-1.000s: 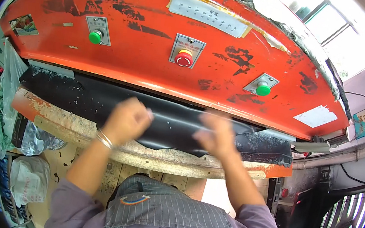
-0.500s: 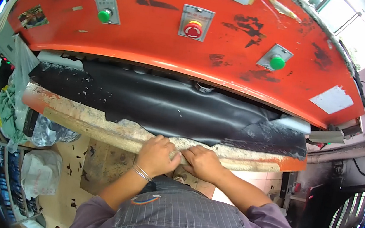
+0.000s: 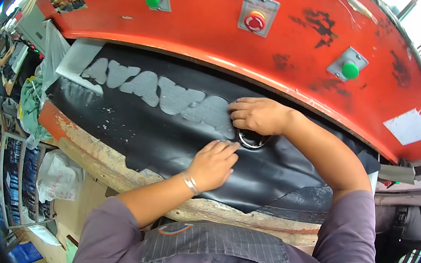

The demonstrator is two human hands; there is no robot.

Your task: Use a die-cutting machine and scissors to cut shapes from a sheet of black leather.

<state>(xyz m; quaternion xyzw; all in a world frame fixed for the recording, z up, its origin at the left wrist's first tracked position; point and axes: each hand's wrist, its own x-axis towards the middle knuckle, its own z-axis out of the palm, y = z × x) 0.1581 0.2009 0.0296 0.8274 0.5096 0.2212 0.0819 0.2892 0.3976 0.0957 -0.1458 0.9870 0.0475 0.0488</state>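
A black leather-like sheet lies spread over the press bed. Along its far left part runs a row of irregular cut-out shapes where a grey surface shows. A shiny metal cutting die with a curved edge sits on the sheet beside the last cut-out. My right hand reaches over it with fingers curled at its far left side, hiding much of it. My left hand rests on the sheet just nearer, its fingers stretched toward the die's near left edge.
The orange-red press beam spans the far side, carrying green buttons and a red stop button. A worn wooden front edge borders the bed. Plastic bags and a rack stand at the left. Another person works far left.
Both hands have left the bed's front edge and moved out over the sheet, the right one to the die. The sheet's cut-outs and the die now show out from under the beam.
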